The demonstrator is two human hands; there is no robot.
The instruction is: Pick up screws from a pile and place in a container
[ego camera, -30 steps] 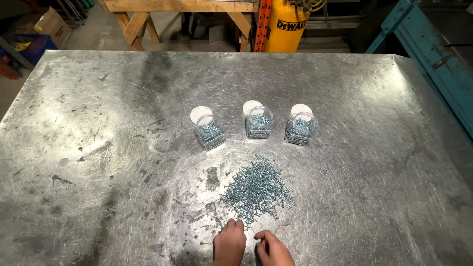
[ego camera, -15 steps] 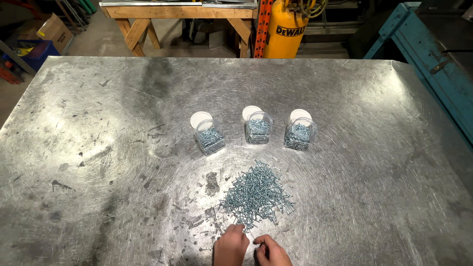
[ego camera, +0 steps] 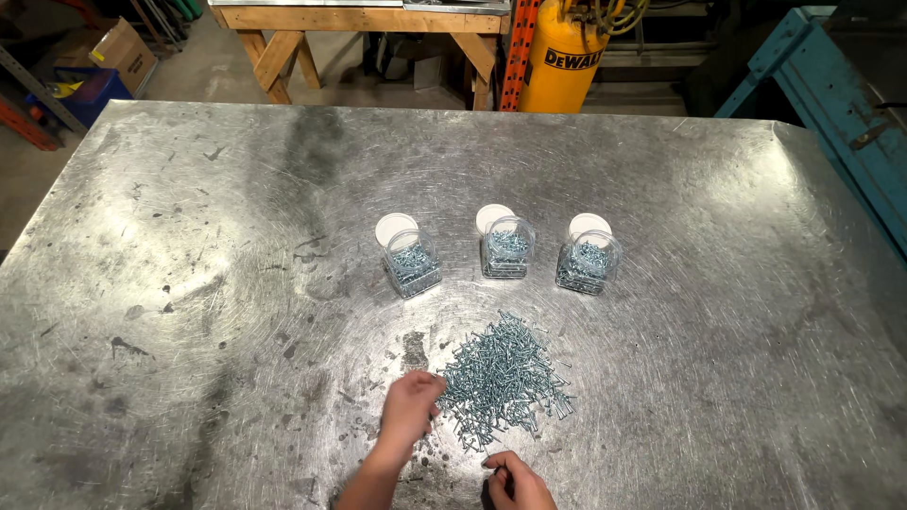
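A loose pile of small silver screws point(ego camera: 501, 378) lies on the scratched metal table point(ego camera: 189, 283). My left hand point(ego camera: 408, 408) rests at the pile's left edge, fingers curled down onto the screws there. My right hand point(ego camera: 515, 482) sits at the bottom edge of view, below the pile, fingers curled in; whether it holds a screw is unclear. Behind the pile stand three clear open jars, partly filled with screws: left point(ego camera: 412, 264), middle point(ego camera: 506, 249), right point(ego camera: 586, 263). A white lid lies behind each jar.
Beyond the table's far edge stand a wooden sawhorse point(ego camera: 283, 38), a yellow tank point(ego camera: 565, 57) and a blue metal frame point(ego camera: 831, 85). A cardboard box point(ego camera: 113, 47) sits on the floor at far left.
The view has tilted so both hands show more fully. My left hand has reached forward to the pile's left edge. My right hand has stayed low near the bottom edge.
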